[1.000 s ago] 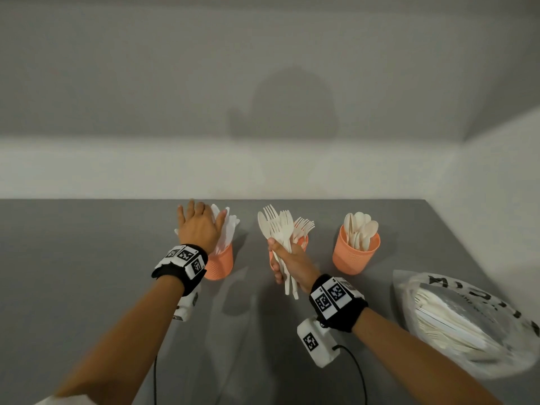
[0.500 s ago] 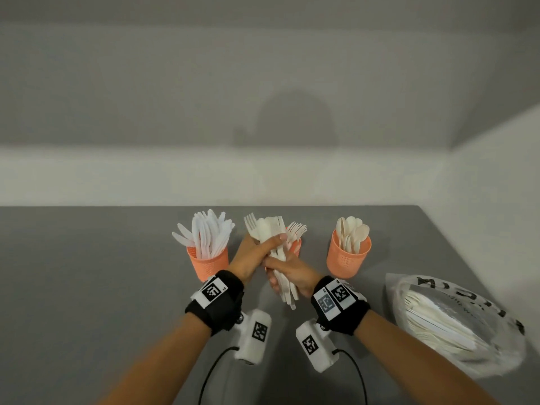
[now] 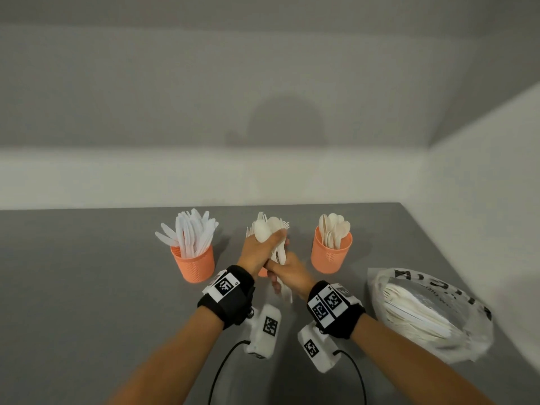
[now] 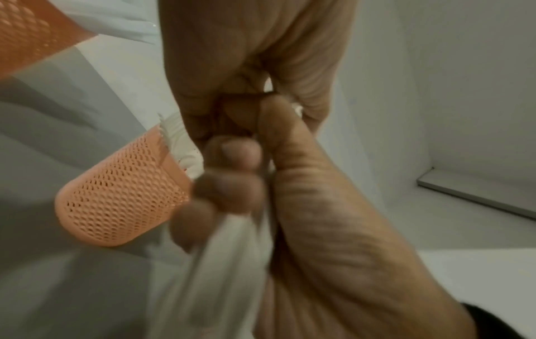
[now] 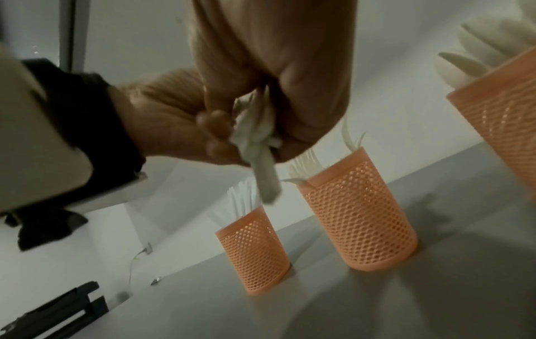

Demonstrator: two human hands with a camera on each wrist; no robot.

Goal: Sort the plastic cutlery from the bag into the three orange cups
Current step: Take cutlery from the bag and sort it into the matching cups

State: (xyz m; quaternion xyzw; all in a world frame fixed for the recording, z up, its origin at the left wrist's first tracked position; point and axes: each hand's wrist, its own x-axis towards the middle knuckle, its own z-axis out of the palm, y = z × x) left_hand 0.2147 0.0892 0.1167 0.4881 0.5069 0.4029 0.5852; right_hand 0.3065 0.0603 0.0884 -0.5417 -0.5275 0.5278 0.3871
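Three orange mesh cups stand in a row on the grey table. The left cup point(image 3: 193, 263) point(image 5: 255, 247) holds white knives. The right cup point(image 3: 331, 254) point(image 5: 498, 110) holds spoons. The middle cup point(image 3: 263, 272) point(image 5: 359, 218) point(image 4: 121, 197) holds forks and is mostly hidden behind my hands in the head view. Both hands grip one mixed cutlery bundle point(image 3: 270, 232) point(image 5: 261, 160) in front of it. My left hand point(image 3: 263, 247) wraps the upper part below the spoon bowls. My right hand point(image 3: 287, 276) grips the handles lower down.
The clear plastic bag point(image 3: 432, 311), with more white cutlery inside, lies on the table at the right. A white wall runs close behind the cups, and another rises on the right beyond the bag. Cables hang from both wrist cameras.
My left hand left the knife cup, swung right and took hold of the bundle that my right hand was holding. It now grips higher, just below the spoon bowls.
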